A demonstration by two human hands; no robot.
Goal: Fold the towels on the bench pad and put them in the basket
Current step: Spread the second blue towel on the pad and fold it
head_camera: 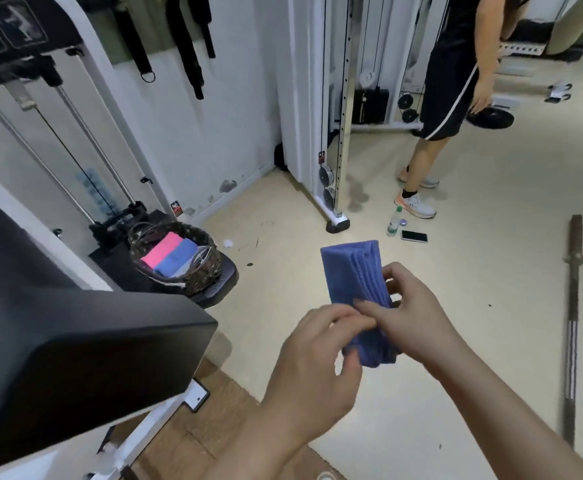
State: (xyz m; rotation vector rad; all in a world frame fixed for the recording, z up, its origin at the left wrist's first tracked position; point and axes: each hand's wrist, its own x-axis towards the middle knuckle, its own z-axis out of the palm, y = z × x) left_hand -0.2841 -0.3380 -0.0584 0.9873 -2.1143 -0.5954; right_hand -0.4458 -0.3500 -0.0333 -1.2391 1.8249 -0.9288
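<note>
Your left hand point(314, 362) pinches the near end of the folded blue towel point(352, 275), and your right hand point(411, 317) grips its side, up over the floor point(473, 271). The basket point(208, 268) sits far left with two towels point(170, 254) inside.

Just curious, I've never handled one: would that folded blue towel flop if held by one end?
Probably it would sag: the blue towel shows soft layered folds and bunches where gripped. Likely light: the left hand and right hand hold it in the air with fingers alone.
</note>
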